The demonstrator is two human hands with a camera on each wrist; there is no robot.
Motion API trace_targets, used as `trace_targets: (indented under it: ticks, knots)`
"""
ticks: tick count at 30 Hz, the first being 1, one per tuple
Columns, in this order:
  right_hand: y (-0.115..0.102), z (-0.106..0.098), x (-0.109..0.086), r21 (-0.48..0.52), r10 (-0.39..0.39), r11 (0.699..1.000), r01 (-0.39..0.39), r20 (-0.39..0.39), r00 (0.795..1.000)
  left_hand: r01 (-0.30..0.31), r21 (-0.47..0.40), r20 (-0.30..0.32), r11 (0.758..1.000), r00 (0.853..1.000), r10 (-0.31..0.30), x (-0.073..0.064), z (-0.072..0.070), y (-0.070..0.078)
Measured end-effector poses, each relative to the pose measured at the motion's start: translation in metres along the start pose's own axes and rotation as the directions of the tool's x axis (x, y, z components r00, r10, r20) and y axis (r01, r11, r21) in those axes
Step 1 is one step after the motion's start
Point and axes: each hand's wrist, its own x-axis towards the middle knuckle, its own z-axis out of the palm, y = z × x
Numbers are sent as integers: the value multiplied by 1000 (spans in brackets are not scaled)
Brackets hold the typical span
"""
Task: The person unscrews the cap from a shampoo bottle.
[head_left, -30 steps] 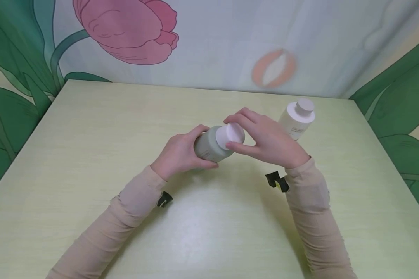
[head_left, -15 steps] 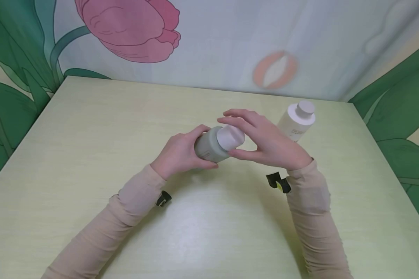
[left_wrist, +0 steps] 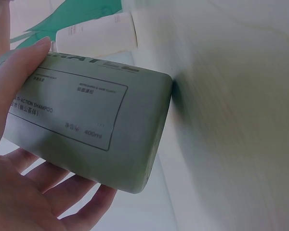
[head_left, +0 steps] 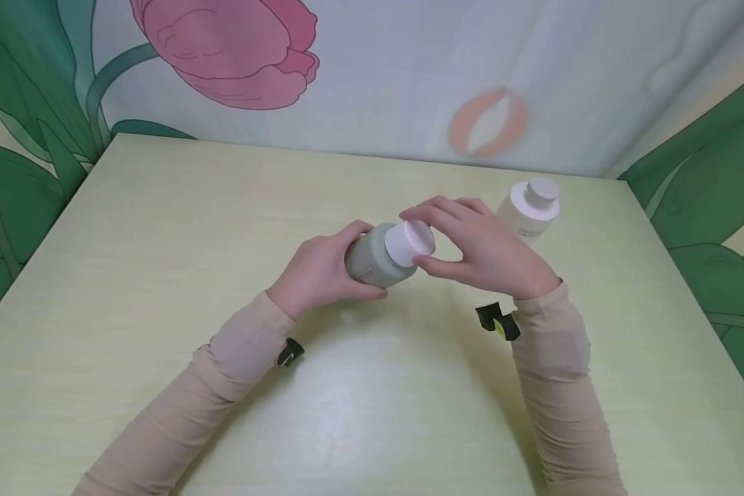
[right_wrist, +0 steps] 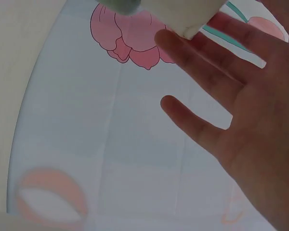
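Note:
My left hand [head_left: 322,270] grips a grey-green shampoo bottle [head_left: 372,260] round its body, thumb on one side and fingers on the other. The bottle is tilted, with its white cap [head_left: 403,242] pointing up and right. In the left wrist view the printed label of the shampoo bottle [left_wrist: 86,115] shows, and its bottom corner is close to the table; whether it touches I cannot tell. My right hand [head_left: 480,244] holds the cap between thumb and fingertips. In the right wrist view the cap [right_wrist: 185,14] is only partly in sight, and the lower fingers [right_wrist: 195,122] spread away from it.
A white bottle [head_left: 530,207] with a white cap stands behind my right hand, partly hidden by it. The pale table [head_left: 359,413] ends at a flowered curtain [head_left: 384,83] along the back. A small black wrist piece [head_left: 498,322] sticks out from the right sleeve.
My right fingers reached farther left over the cap half a second ago and have now drawn back to the right, onto its edge. The left hand and shampoo bottle have hardly moved.

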Motion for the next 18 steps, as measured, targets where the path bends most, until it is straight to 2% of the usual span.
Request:
trace_targets:
  ticks: [3, 6, 9, 12, 15, 18]
  knots:
    - [1, -2, 0, 24, -59, 998, 58, 25, 998, -1, 4, -2, 1000, 1000, 1, 0, -1, 0]
    - [2, -3, 0, 45, -77, 996, 75, 53, 996, -1, 5, -5, 1000, 1000, 1, 1, -1, 0]
    - [3, -4, -1, 79, -47, 996, 42, 58, 997, 4, 6, -1, 1000, 1000, -4, 1, -1, 0]
    - [3, -4, -1, 88, 23, 996, -25, 33, 999, 10, 5, 4, 1000, 1000, -10, 0, -1, 0]
    - [3, -3, -1, 46, 74, 996, -73, -9, 997, 14, 6, 5, 1000, 1000, -14, 0, 0, 0]
    - [3, 0, 0, -25, 60, 998, -61, -60, 996, 12, 10, 0, 1000, 1000, -12, 0, -1, 1]
